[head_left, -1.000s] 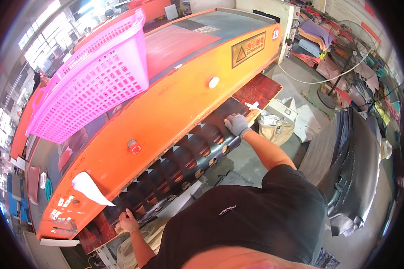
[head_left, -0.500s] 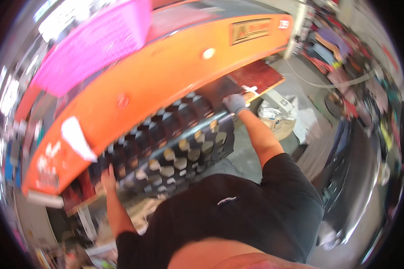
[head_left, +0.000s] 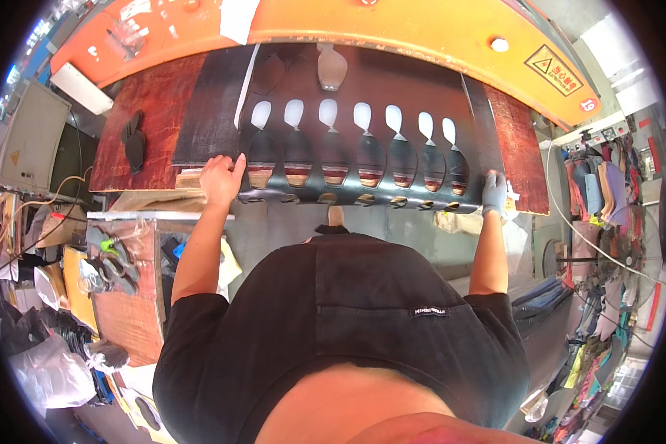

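Observation:
A black sheet point(head_left: 381, 144) with rows of sole-shaped cutouts lies over a dark board point(head_left: 200, 122), its near end curving down over the front edge. My bare left hand point(head_left: 220, 180) rests at that edge beside the sheet's left side. Its thumb stands apart from the fingers and touches the sheet's border. On the right, my right hand point(head_left: 494, 192), in a grey glove, is closed on the sheet's near corner. Pale shapes show through the far ends of the cutouts. One loose sole-shaped piece point(head_left: 331, 68) sits farther back on the sheet.
An orange machine beam point(head_left: 392, 29) spans the far side above the red-brown boards point(head_left: 525, 148). Dark sole pieces point(head_left: 133, 142) lie on the left board. A cabinet point(head_left: 126, 318) with more pieces stands near left. Stacked coloured material point(head_left: 607, 185) is at right.
My view has swung round to face the machine squarely. The sheet now lies mostly flat on the board; before, more of it hung over the front. The gloved hand stays at its right side.

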`<state>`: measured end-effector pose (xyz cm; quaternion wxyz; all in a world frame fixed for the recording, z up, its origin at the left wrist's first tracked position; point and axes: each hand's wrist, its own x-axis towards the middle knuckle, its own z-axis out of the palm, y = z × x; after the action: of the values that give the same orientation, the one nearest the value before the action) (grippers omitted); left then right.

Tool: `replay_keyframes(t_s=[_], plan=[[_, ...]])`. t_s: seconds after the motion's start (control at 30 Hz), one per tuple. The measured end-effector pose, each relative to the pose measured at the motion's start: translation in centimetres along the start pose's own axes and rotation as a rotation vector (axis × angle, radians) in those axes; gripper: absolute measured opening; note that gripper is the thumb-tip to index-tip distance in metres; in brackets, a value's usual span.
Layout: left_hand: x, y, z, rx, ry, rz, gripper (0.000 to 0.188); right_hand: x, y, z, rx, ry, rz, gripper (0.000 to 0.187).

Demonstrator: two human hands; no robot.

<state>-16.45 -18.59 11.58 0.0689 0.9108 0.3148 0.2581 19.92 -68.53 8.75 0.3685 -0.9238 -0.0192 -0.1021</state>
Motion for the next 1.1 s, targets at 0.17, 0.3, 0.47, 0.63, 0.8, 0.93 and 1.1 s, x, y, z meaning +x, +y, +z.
replay_keyframes(t_s=[0.17,0.3,0.47,0.63,0.8,0.93,1.1], plan=[[0.1,-0.3,-0.1,-0.030,0.016,0.045,0.042,1.4,-12.6,8.5,0.291,-0.063,-0.248,0.043],[0.7,0.0,-0.6,-0.034,-0.041,0.045,0.038,1.4,-24.8,17.3,0.187,-0.313,-0.532,0.061],[5.7,2.3,-0.8,-0.153,-0.010,0.054,0.044,0.4,-36.5,23.3,-0.094,-0.723,-0.560,0.070],[13.0,7.9,5.1,-0.269,-0.210,0.417,0.045,-0.3,-37.0,25.3,-0.170,-0.685,-0.492,0.067],[13.6,10.6,8.4,-0.158,-0.482,0.467,0.043,1.8,-34.5,26.5,0.395,-0.690,-0.281,0.060],[13.3,10.3,8.4,-0.143,-0.479,0.484,0.044,4.3,-33.0,25.0,0.956,-0.908,0.170,0.039],[13.6,10.5,8.5,-0.150,-0.478,0.468,0.046,4.6,-32.3,22.9,0.295,-0.497,-0.360,0.042]])
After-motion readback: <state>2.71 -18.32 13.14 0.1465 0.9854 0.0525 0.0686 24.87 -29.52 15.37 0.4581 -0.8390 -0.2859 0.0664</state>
